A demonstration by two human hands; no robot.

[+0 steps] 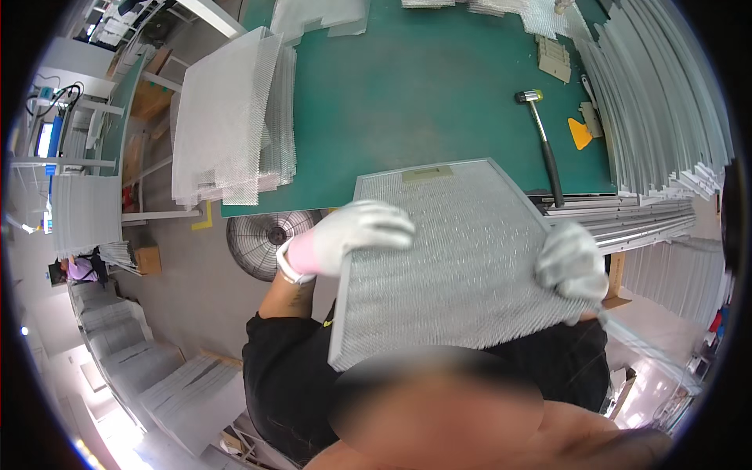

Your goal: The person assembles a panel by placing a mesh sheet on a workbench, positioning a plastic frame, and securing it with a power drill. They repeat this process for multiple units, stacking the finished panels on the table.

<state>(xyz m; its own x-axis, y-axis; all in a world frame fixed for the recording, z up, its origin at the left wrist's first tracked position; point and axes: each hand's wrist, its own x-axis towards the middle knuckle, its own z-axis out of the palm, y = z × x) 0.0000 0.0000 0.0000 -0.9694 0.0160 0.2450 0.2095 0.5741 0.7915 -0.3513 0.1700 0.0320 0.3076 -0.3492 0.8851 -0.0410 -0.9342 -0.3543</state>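
A rectangular silver mesh filter panel (450, 243) with a thin metal frame tilts up in front of me, its far edge over the table's near edge. My left hand (368, 231), in a white glove with a pink cuff, grips the panel's left edge, fingers over the mesh; the thumb is hidden. My right hand (572, 262), gloved and slightly blurred, is curled closed around the right edge. The near right side shows ragged mesh with no frame visible along it. A pale long strip (654, 356) runs off beyond my right hand; whether it touches the hand I cannot tell.
On the green table (392, 94) lie a mallet (540, 141), a yellow scraper (580, 133), and a mesh-sheet stack (227, 117) at left. Frame strips (658, 94) pile at right. A floor fan (270, 239) stands below the table's left. Panel stacks (188, 392) line the left aisle.
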